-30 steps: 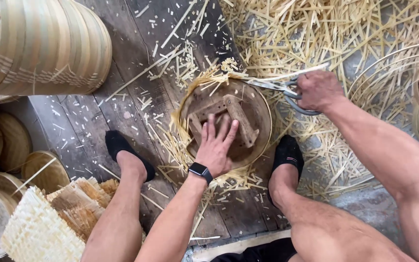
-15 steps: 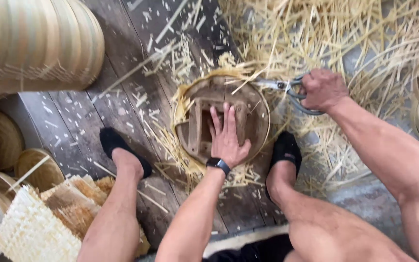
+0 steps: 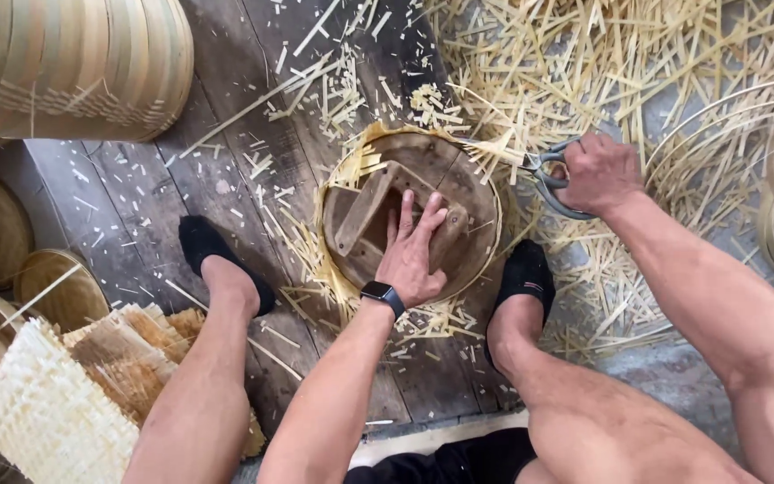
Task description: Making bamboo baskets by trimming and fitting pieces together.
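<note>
Since a moment ago, the left hand has stayed pressed flat, fingers spread, pinning the round wooden form between the feet, while the right hand grips grey metal scissors, trimming protruding bamboo strips at its rim.

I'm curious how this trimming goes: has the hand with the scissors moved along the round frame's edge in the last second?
Cannot tell: the right hand with the scissors sits at the round frame's upper right rim as before, and the camera itself shifts.
</note>
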